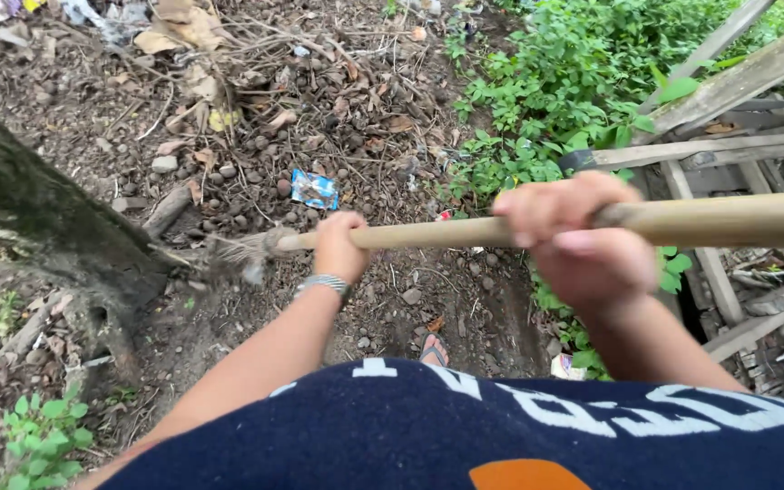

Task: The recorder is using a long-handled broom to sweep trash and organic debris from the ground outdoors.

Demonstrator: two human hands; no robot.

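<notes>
Bare brown earth strewn with dry leaves (pixel 183 27), small stones and twigs fills most of the view, with green weeds (pixel 555 82) growing toward 1 o'clock. One person stands over it, both hands on a long wooden broom handle (pixel 710 220) that runs level from 3 o'clock toward 9 o'clock. At its far end a bundle of thin bristles (pixel 233 249) blurs just above the soil, close beside a dark tree trunk (pixel 29 209) leaning in from 9 o'clock. The left hand (pixel 339 243), with a metal bracelet (pixel 322 284) on the wrist, is wrapped tight around the stick near the bristles. The right hand (pixel 578 240) is clenched around the stick farther back, fingers curled over the top. A blue plastic wrapper (pixel 314 190) lies on the ground at 12 o'clock from the left hand. Weathered wooden slats (pixel 737 150) lean at 2 o'clock. One sandalled foot (pixel 435 349) shows below the stick.
</notes>
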